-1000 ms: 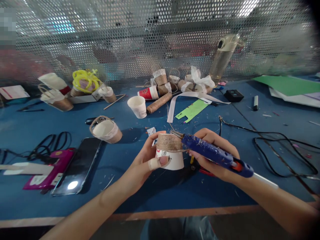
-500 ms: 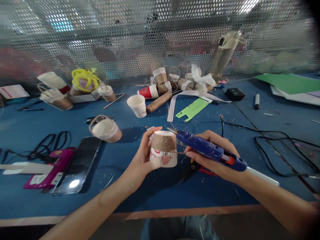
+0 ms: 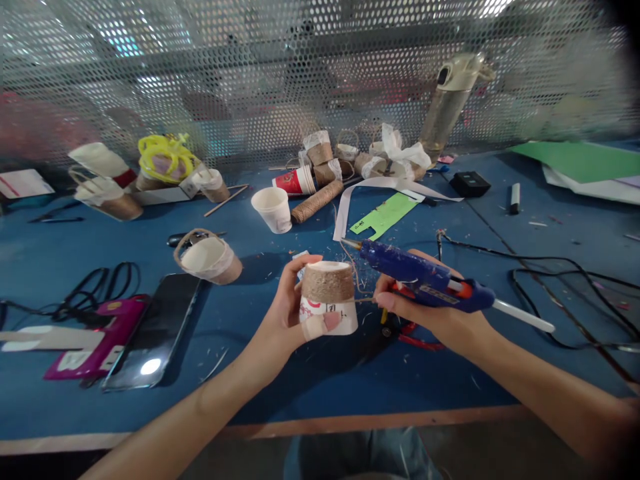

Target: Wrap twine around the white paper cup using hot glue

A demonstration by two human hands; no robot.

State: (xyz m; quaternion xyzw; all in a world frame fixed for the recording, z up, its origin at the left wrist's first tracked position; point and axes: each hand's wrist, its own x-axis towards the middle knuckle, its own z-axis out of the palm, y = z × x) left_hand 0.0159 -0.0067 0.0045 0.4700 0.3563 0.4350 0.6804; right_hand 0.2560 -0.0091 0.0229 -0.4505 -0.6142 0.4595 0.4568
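My left hand (image 3: 290, 308) is closed around a white paper cup (image 3: 311, 319), held bottom up, with its thumb across the printed side. Brown twine (image 3: 327, 283) is wound round the cup's upper part. A loose strand runs from the winding to my right hand (image 3: 430, 313), whose thumb and finger pinch it. That same hand grips a blue hot glue gun (image 3: 405, 263); a white glue stick (image 3: 523, 316) sticks out of its back. The metal nozzle points left, above and just right of the cup, apart from it.
A twine-wrapped basket cup (image 3: 213, 260), a phone (image 3: 157, 330) and a purple power strip (image 3: 103, 337) lie left. Behind are a white cup (image 3: 273, 208), a twine roll (image 3: 317, 201) and green card (image 3: 385, 215). Red-handled pliers (image 3: 417, 337) lie under my right hand; a black cable (image 3: 530, 267) is right.
My right hand has moved slightly right, drawing the glue gun's nozzle away from the cup's edge. More of the twine strand shows between cup and fingers. My left hand stays nearly still.
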